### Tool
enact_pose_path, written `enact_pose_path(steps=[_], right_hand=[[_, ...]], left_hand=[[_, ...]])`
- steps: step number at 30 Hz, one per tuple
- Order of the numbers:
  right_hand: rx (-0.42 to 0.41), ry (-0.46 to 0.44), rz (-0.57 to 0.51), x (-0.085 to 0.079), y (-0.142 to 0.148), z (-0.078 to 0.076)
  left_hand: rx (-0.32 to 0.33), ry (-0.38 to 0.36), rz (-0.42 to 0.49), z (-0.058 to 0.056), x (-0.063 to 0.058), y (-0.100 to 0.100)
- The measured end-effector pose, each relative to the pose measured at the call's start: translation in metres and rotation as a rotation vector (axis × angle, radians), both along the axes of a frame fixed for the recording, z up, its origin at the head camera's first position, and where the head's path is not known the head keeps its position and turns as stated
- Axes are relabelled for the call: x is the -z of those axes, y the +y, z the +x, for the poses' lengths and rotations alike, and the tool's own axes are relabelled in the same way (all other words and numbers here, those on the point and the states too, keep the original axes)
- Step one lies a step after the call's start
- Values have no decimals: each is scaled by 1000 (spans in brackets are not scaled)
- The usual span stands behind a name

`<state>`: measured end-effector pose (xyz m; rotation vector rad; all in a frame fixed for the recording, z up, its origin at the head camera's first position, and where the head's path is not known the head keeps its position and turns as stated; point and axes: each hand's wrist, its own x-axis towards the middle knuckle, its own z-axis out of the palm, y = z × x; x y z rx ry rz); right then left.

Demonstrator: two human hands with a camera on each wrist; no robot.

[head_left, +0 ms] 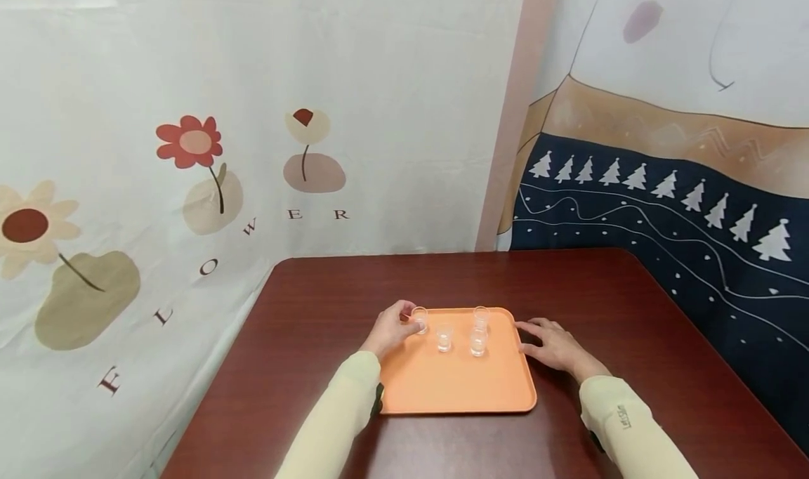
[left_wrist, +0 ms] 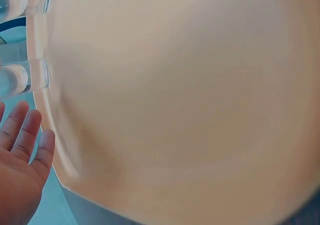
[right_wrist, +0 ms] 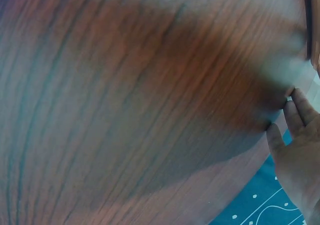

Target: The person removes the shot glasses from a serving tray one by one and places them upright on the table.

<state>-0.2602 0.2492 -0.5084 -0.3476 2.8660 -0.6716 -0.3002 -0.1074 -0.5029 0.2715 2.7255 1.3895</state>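
An orange tray point(head_left: 442, 388) lies on the table with several small clear glasses on it. At its far left corner, my left hand point(head_left: 393, 330) pinches one small glass point(head_left: 420, 319) between thumb and fingers. Another glass point(head_left: 445, 339) stands just right of it, and two more, a front glass point(head_left: 478, 343) and a back glass point(head_left: 482, 316), stand near the tray's right side. The left wrist view shows the loosely extended fingers point(left_wrist: 46, 150) beside a glass point(left_wrist: 22, 79); the thumb is out of frame. My right hand point(head_left: 556, 345) has its relaxed fingertips at the tray's right rim.
The dark red-brown wooden table point(head_left: 303, 324) extends around the tray on all sides. Behind it hangs a pale curtain point(head_left: 404, 100) with printed flowers, and a dark blue cloth point(head_left: 632, 205) with white trees covers the right side.
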Motion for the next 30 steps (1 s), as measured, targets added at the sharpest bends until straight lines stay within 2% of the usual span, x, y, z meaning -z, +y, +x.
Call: enact_pose_path(steps=[10,18,24,30], right_hand=[[5,-28,-3,5,-3,1],[4,-32,0,7,-6,3],[-2,-13,-1,5,-4,2],[12,-15,-3,4,1,1]], left_hand=[[-15,10,-36,5,4,-1],[-28,13,-10,11,7,-3],[-41,71,13,9,1,-6],[-69,92,33,7,-8,-14]])
